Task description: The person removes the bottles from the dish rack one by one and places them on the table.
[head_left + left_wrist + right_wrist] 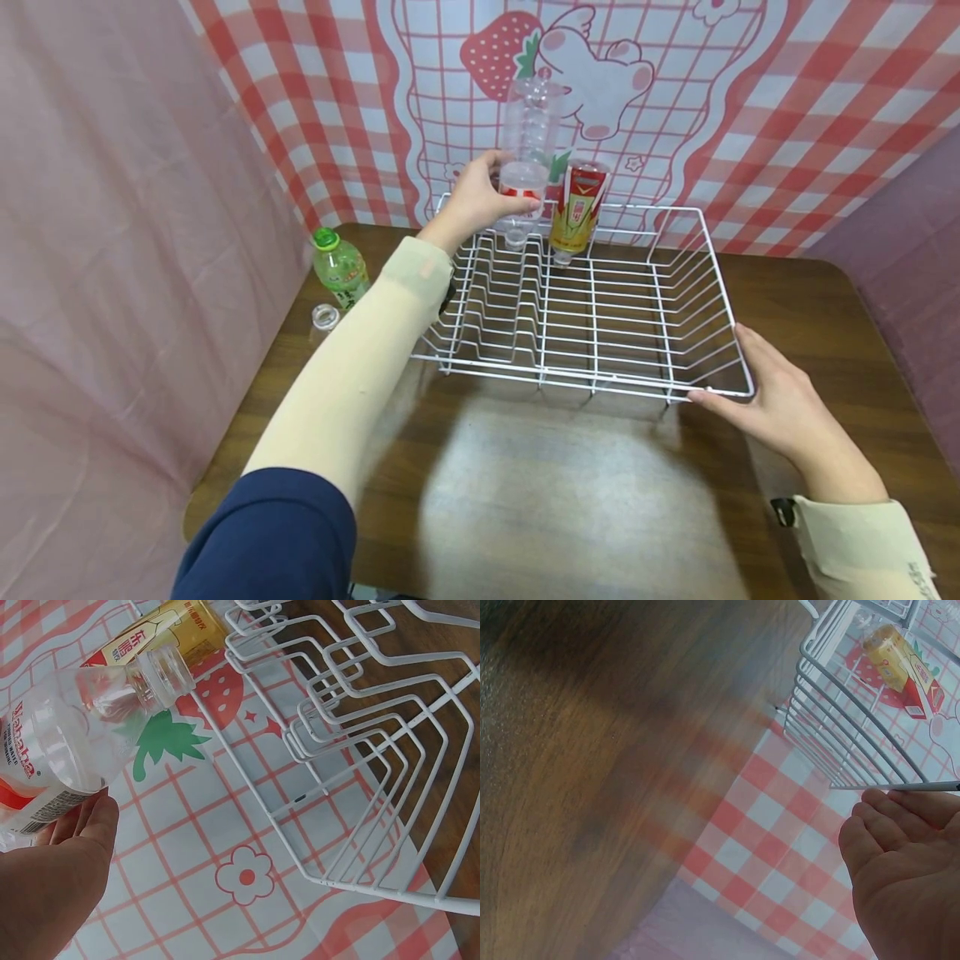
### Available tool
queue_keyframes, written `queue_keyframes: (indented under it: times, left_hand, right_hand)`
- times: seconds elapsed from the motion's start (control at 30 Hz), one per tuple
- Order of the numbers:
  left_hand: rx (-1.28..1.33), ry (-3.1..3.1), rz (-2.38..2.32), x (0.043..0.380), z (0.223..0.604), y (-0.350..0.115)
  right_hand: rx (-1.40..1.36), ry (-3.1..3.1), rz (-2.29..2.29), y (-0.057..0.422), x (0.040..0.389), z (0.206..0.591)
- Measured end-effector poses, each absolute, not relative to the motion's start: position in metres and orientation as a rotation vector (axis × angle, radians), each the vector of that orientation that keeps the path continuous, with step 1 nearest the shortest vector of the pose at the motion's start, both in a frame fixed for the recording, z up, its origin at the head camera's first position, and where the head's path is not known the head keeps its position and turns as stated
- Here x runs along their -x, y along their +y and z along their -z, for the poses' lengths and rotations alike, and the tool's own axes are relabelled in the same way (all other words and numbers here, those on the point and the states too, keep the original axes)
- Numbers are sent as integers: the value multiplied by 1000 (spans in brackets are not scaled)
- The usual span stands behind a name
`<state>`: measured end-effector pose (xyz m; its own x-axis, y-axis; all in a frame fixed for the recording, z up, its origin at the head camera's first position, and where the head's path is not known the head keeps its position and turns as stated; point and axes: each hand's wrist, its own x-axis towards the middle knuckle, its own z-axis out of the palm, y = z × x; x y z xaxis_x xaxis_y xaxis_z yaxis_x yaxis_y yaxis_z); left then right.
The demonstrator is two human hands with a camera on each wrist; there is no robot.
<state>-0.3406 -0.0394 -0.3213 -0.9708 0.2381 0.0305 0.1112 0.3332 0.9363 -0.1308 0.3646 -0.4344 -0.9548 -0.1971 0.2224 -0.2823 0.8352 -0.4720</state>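
Observation:
My left hand (pixel 480 196) grips a clear plastic bottle (pixel 532 125) around its red-and-white label, thumb in front and fingers behind. Upside down, the bottle has its open neck pointing into the back left of a white wire dish rack (pixel 626 379). Beside it, a bottle with a red and yellow label (pixel 581 204) also stands neck down against the rack's back rim. At the rack's front right corner is my right hand (pixel 780 400). Its thumb touches the front rim, and its extended fingers (pixel 881 825) rest along the right side rim.
Left of the rack, a green-capped bottle (pixel 341 262) stands upright. In front of it a clear bottle mouth (pixel 325 317) shows, the rest hidden by my left arm. A checked cloth (pixel 817 125) hangs right behind the rack. The brown table (pixel 562 500) has rounded corners.

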Motion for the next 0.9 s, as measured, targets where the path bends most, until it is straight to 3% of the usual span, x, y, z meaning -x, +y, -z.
queue_keyframes:
  times: [0.9]
  left_hand:
    - [-485,2518,-1632,325,311,-40]
  right_hand:
    - [-395,-2828,-760,366,131,435]
